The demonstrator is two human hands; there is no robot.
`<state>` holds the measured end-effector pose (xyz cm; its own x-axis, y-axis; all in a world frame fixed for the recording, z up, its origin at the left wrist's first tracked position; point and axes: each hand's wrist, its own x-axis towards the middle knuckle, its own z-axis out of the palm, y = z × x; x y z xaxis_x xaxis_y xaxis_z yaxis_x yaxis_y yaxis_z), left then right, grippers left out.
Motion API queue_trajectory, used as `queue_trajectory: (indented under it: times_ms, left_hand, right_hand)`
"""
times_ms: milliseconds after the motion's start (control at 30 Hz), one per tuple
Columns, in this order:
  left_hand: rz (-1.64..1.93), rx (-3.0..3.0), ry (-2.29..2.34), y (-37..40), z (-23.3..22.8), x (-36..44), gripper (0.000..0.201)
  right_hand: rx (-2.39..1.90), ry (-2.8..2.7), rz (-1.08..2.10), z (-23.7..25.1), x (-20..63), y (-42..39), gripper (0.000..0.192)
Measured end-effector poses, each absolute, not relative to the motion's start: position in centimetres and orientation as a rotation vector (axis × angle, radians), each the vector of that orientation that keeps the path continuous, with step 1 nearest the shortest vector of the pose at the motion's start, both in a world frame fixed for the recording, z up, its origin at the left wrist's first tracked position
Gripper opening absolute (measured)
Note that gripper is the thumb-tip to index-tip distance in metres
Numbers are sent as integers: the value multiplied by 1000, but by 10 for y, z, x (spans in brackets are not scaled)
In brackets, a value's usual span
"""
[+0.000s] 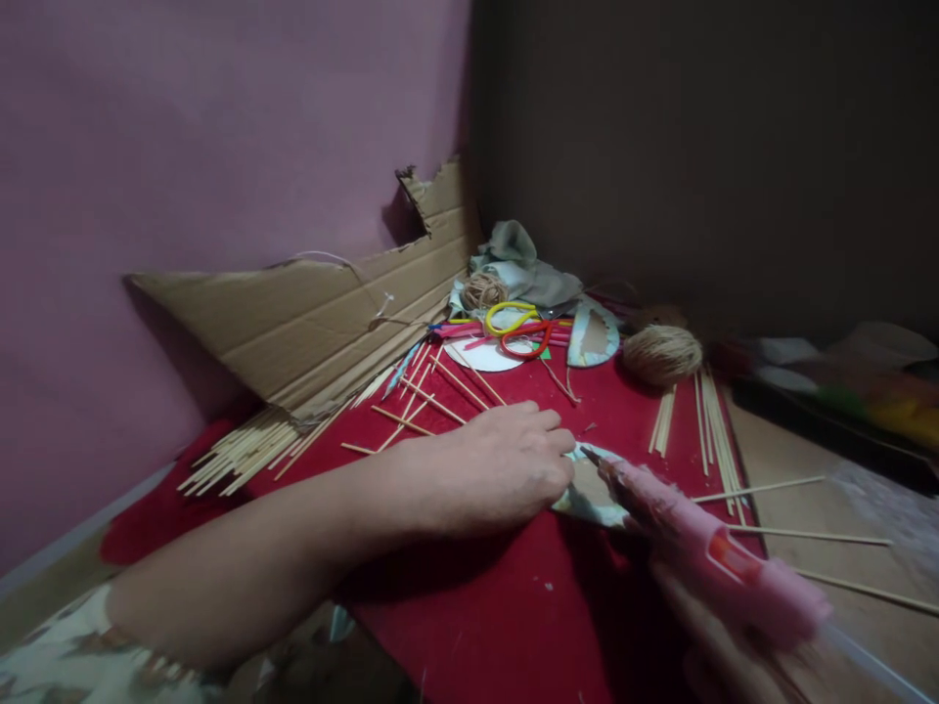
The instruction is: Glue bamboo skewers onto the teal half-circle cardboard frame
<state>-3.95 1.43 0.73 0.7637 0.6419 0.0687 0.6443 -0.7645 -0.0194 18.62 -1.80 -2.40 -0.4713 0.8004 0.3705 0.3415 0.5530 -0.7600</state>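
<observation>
My left hand [506,469] presses a small card piece [587,494] flat onto the red cloth [514,606]; my right hand [704,626], blurred, grips the pink glue gun [704,548], nozzle at its edge. Sticks [242,455] lie unused, so gluing looks early.

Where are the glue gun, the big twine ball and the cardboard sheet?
glue gun [704,552], head view, pink body.
twine ball [662,354], head view, its middle.
cardboard sheet [308,313], head view, flat face.
</observation>
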Motion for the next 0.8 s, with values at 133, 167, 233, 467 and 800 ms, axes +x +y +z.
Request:
queue_trajectory:
  times_ms: [133, 167, 233, 467, 800]
  left_hand:
    - [-68, -2928, -1076, 15, 8, -42, 16]
    - [-78, -2924, -1073, 16, 6, -42, 17]
    - [-120, -2910, -1059, 16, 3, -44, 21]
    - [-120, -2888, -1030, 14, 5, -47, 24]
    - [-73, -2953, -1036, 22, 4, -48, 20]
  right_hand:
    - [-919, -2046, 786, -23, 186, -18, 30]
    - [-922, -2043, 782, -22, 185, -18, 30]
    - [-925, -2038, 775, -22, 184, -18, 30]
    - [-925, -2036, 770, -18, 181, -20, 31]
    - [-925, -2039, 775, -19, 180, -20, 31]
